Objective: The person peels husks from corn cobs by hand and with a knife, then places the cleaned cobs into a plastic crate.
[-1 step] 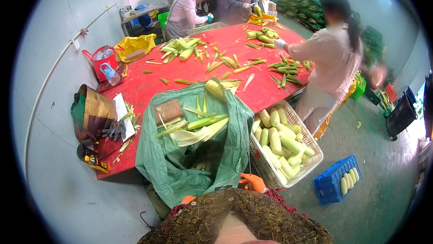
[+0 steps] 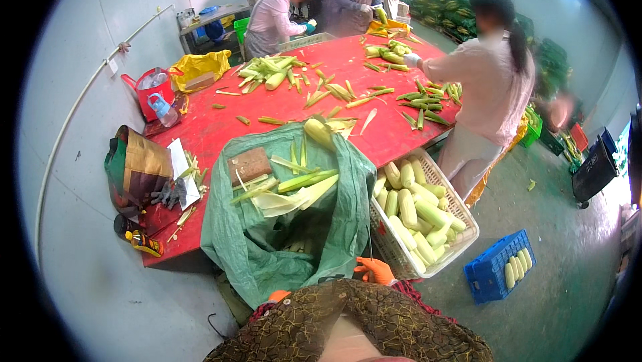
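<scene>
A large green woven sack gapes in front of me at the table's near edge. Corn husks and a brown brick lie on its far flap, with an ear of corn at the top. My right hand, in an orange glove, is by the sack's right side, fingers bent together; a thin dark rod or wire rises just above them, and what they grip is unclear. Only a bit of my orange-gloved left hand shows at the sack's lower edge; its fingers are hidden.
A white crate of peeled corn stands right of the sack, a blue crate beyond it. Husk piles lie on the red table. A co-worker stands at right, others at the far end. Bags and bottles sit at left.
The co-worker at the right has shifted slightly left, and their gloved hand has moved a little. My hands and the sack stay where they were.
</scene>
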### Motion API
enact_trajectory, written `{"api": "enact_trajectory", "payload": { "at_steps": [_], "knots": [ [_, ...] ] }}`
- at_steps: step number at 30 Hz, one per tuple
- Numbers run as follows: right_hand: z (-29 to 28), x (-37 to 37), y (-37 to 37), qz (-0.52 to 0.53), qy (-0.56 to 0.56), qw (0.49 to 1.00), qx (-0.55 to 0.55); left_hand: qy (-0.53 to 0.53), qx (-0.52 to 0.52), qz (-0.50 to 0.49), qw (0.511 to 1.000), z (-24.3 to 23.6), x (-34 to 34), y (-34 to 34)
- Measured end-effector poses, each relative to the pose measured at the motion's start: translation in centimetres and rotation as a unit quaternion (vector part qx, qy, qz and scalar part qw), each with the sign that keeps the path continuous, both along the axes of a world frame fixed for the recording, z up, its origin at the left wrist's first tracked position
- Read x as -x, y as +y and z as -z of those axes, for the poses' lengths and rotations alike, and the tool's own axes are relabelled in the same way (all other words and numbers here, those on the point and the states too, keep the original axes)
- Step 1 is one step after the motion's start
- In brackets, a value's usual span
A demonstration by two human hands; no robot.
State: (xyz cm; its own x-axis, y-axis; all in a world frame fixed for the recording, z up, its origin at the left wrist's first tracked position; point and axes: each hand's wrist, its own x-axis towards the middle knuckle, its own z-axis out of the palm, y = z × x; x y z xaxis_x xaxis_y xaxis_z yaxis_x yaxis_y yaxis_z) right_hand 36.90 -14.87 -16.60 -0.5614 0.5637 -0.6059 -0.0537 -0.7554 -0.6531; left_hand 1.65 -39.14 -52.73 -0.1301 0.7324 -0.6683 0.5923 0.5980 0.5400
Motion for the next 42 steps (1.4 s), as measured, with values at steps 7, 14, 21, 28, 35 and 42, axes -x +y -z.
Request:
{"api": "enact_trajectory", "payload": {
  "at_steps": [7, 14, 21, 28, 35, 42],
  "knots": [
    [0.1, 0.3, 0.0, 0.002, -0.007, 1.0, -0.005, -0.009, -0.012, -0.009, 1.0, -0.5, -0.1, 0.1],
    [0.8, 0.4, 0.1, -0.003, -0.013, 1.0, -0.002, -0.029, 0.017, -0.027, 0.999, -1.5, -0.7, 0.5],
    [0.8, 0.8, 0.2, -0.012, -0.004, 1.0, 0.007, -0.01, -0.013, -0.022, 1.0, 0.2, 0.2, -0.4],
    [0.8, 0.7, 0.3, -0.007, 0.007, 1.0, 0.012, -0.014, -0.011, -0.007, 1.0, 0.2, 0.1, -0.2],
    [0.3, 0.8, 0.2, -0.013, -0.016, 1.0, 0.004, -0.01, -0.034, -0.002, 0.999, 0.8, 0.2, -0.1],
    [0.6, 0.8, 0.0, -0.014, -0.001, 1.0, -0.004, -0.024, -0.018, -0.018, 0.999, -1.5, -0.7, 0.1]
  ]
}}
